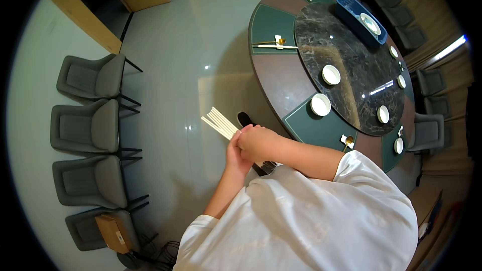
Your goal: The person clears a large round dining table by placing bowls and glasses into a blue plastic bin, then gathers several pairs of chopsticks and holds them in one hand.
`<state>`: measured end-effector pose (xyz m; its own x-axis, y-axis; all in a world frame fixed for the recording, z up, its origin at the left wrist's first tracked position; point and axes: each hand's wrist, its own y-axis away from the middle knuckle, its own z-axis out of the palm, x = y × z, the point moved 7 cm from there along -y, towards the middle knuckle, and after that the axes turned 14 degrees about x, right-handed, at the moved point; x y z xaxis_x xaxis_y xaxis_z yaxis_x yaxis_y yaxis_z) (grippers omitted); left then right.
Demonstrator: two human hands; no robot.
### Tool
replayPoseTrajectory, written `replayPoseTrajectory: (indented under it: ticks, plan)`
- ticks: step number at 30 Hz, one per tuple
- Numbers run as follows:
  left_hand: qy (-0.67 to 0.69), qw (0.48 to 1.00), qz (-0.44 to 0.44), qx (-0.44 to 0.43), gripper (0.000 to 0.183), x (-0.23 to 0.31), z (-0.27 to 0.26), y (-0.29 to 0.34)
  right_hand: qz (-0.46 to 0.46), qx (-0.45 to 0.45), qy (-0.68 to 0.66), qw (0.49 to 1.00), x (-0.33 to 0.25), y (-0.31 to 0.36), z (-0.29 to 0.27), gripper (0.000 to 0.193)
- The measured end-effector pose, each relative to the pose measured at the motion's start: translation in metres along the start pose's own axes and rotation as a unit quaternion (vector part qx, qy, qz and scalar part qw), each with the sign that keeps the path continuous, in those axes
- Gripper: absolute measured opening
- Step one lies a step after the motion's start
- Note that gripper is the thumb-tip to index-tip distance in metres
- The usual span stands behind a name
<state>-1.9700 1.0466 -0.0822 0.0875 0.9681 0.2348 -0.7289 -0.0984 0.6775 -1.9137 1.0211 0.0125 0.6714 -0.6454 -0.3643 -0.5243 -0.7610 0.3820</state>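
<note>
A bundle of several chopsticks (219,124) slants across in front of my body, pale ends pointing up and to the left. My left hand (234,154) is closed around its middle. Over it lies my right hand (257,143), fingers wrapped on the same bundle, so most of the grip is hidden. Dark ends show below my hands, against my white shirt. Nearest on the round table (271,85) are a white bowl (320,105) at the edge of a green placemat (306,120) and a gold spoon (348,142) on a white rest.
A dark marble turntable (361,75) carries more white bowls and a blue basket (346,7) with white dishes. Another setting has chopsticks (277,46) and a gold spoon. Grey chairs (83,128) line the left wall; a brown box (113,232) sits on the nearest one, with cables beside it.
</note>
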Motion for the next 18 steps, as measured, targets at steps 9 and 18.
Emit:
replayPoseTrajectory:
  ticks: [9,18]
  plan:
    - [0.012,0.992,0.105,0.062,0.054,0.112,0.018,-0.068,0.053,0.186,-0.251,0.948,0.093,-0.122,-0.102,0.032]
    - [-0.019,0.986,0.141,0.089,0.053,0.211,0.089,-0.147,0.475,0.233,-0.744,0.409,0.415,-0.327,0.036,0.019]
